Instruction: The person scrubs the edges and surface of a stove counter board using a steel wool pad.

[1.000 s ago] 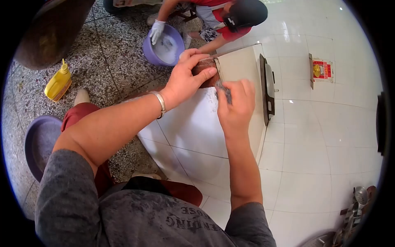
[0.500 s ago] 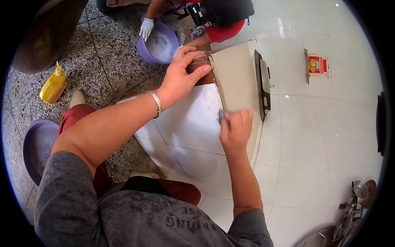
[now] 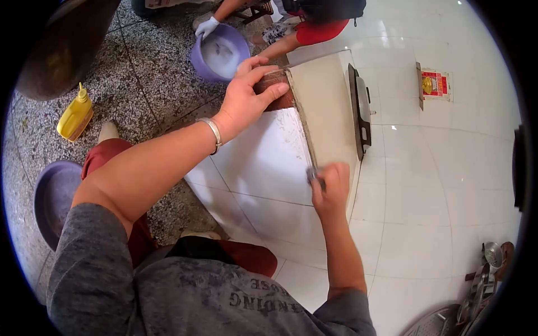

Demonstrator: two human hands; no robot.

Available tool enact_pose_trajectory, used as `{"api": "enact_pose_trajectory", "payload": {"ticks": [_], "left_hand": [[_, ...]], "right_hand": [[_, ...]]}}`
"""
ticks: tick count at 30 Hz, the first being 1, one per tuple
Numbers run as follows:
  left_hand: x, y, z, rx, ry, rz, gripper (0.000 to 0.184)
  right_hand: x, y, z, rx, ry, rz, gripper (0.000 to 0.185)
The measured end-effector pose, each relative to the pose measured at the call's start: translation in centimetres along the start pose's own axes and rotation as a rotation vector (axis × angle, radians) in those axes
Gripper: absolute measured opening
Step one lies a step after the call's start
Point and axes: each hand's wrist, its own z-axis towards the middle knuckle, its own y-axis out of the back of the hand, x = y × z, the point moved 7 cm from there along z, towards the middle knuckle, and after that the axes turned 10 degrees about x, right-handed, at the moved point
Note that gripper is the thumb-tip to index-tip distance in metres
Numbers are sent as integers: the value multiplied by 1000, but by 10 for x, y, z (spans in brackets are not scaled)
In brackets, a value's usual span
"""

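My left hand (image 3: pixel 246 95) grips the reddish-brown end (image 3: pixel 283 101) of a white-tiled counter (image 3: pixel 255 151), thumb on one side and fingers over the far edge. A metal bangle (image 3: pixel 214 134) circles that wrist. My right hand (image 3: pixel 333 185) is closed on a small dark grey scouring pad (image 3: pixel 314 175), blurred by motion. The pad touches the tiled face by the seam with the cream top (image 3: pixel 325 101). Pale streaks mark the tile near the brown end.
Another person's white-gloved hand (image 3: pixel 207 27) holds a purple basin (image 3: pixel 244 49) of cloudy water. A yellow bottle (image 3: pixel 75 116) and a second purple basin (image 3: pixel 40 196) are on the speckled floor. A dark-framed stove (image 3: pixel 358 112) sits on the counter; metal utensils (image 3: pixel 482 280) lie lower right.
My right hand has slid the scouring pad along the counter edge toward me. My left hand keeps its place. The other person's gloved hand and head have shifted slightly.
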Motion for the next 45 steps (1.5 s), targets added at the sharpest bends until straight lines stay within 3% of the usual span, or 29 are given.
{"api": "enact_pose_trajectory", "payload": {"ticks": [5, 8, 14, 22, 25, 30, 33, 39, 42, 45], "left_hand": [[-2, 5, 3, 16, 25, 34, 40], [-3, 9, 4, 29, 17, 79, 40], [-3, 11, 6, 41, -48, 124, 39], [-2, 10, 7, 26, -18, 101, 40], [-1, 10, 6, 6, 10, 72, 38], [0, 9, 5, 14, 2, 85, 37], [2, 11, 9, 11, -23, 78, 37], [-1, 12, 9, -3, -17, 86, 35], [-2, 15, 10, -21, -34, 136, 31], [-1, 17, 12, -7, -31, 128, 26]], "right_hand": [[32, -8, 130, -125, 218, 1, 24], [28, -8, 121, -63, 197, -17, 24], [-5, -3, -25, 28, 53, -46, 27], [31, -6, 118, -114, 320, -26, 20], [23, -4, 97, -69, 275, 15, 19], [-4, 2, -42, 78, 41, -70, 19], [-6, 3, -40, 96, 101, -74, 19], [26, -10, 108, -114, 343, -26, 20], [24, -3, 94, -69, 296, -37, 20], [-4, -4, 10, -31, 169, -41, 21]]}}
